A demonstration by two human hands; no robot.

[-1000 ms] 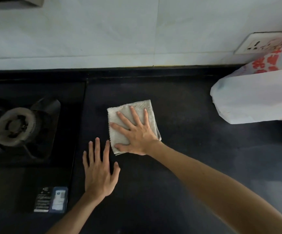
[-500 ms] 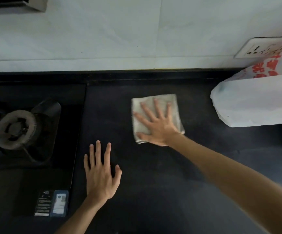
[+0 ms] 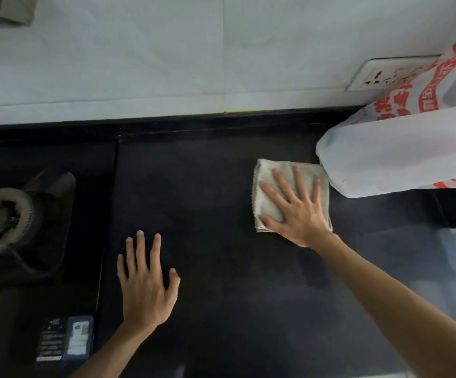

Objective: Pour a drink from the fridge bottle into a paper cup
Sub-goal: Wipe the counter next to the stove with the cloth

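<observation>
My right hand (image 3: 299, 211) presses flat, fingers spread, on a folded pale cloth (image 3: 267, 184) lying on the black countertop (image 3: 216, 192). The cloth's right edge lies against a white plastic bag. My left hand (image 3: 146, 285) rests flat with straight fingers on the countertop, near the stove's right edge, holding nothing. No bottle and no paper cup appear in the head view.
A white plastic bag with red print (image 3: 401, 148) stands at the right, against the wall. A gas stove with a burner (image 3: 3, 219) fills the left side. A wall socket (image 3: 379, 75) sits on the white tiled wall behind the bag.
My right hand has slid the cloth to the right across the countertop, from beside the stove to the bag. My left hand has stayed in place.
</observation>
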